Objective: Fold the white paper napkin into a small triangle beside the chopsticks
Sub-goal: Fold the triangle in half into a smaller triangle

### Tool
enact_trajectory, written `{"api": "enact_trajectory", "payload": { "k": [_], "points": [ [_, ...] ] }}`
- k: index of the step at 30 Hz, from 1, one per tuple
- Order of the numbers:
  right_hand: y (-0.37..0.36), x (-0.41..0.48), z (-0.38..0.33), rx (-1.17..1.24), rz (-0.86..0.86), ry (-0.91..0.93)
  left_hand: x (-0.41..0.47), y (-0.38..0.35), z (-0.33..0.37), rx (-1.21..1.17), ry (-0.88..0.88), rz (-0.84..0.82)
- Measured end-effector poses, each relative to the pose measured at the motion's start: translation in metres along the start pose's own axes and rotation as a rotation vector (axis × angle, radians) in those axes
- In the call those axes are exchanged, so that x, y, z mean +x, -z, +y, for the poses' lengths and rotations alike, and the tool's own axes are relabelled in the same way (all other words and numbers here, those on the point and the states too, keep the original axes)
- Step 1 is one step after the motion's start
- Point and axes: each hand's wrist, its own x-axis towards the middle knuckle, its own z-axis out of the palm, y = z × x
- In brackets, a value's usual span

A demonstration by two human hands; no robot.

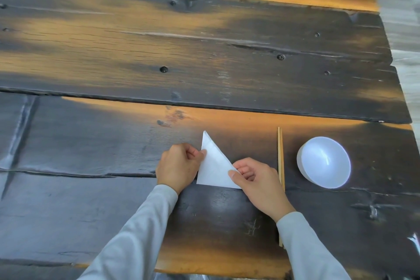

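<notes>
A white paper napkin [213, 166] lies folded into a triangle on the dark wooden table, its tip pointing away from me. My left hand [179, 166] pinches its left edge between thumb and fingers. My right hand [254, 180] pinches the triangle's right corner, thumb on top. A pair of wooden chopsticks [281, 157] lies lengthwise just right of my right hand, partly hidden by my right sleeve lower down.
A white bowl [323, 162] stands right of the chopsticks. The plank table [204, 52] stretches far ahead and to the left. Its near edge runs under my forearms, and its right edge borders a pale floor.
</notes>
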Motion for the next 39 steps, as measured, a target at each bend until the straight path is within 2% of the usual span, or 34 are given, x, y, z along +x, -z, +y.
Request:
{"api": "enact_trajectory", "payload": {
  "k": [14,16,18,21,23,26,31,39],
  "points": [
    [0.009,-0.010,-0.009,-0.066,-0.003,-0.035,0.004,0.001,0.004,0.048,0.014,0.001],
    [0.011,-0.016,-0.010,-0.090,0.046,-0.039,0.003,0.003,0.006,0.052,0.010,-0.005],
    [0.010,-0.025,-0.010,-0.138,0.168,-0.021,0.003,0.004,0.007,0.058,0.010,-0.018],
    [-0.009,-0.039,-0.020,-0.221,0.342,0.113,0.002,0.006,0.008,0.060,0.008,-0.035],
    [-0.031,-0.047,-0.029,-0.255,0.311,0.235,0.002,0.006,0.009,0.065,0.008,-0.037],
    [-0.065,-0.054,-0.034,-0.430,0.164,0.338,0.002,0.006,0.010,0.068,0.014,-0.035],
    [-0.085,-0.061,-0.015,-0.651,0.096,0.280,0.000,0.007,0.011,0.067,0.010,-0.033],
    [-0.067,-0.079,0.034,-0.751,0.117,0.222,0.000,0.006,0.011,0.065,0.025,-0.023]
  ]
}}
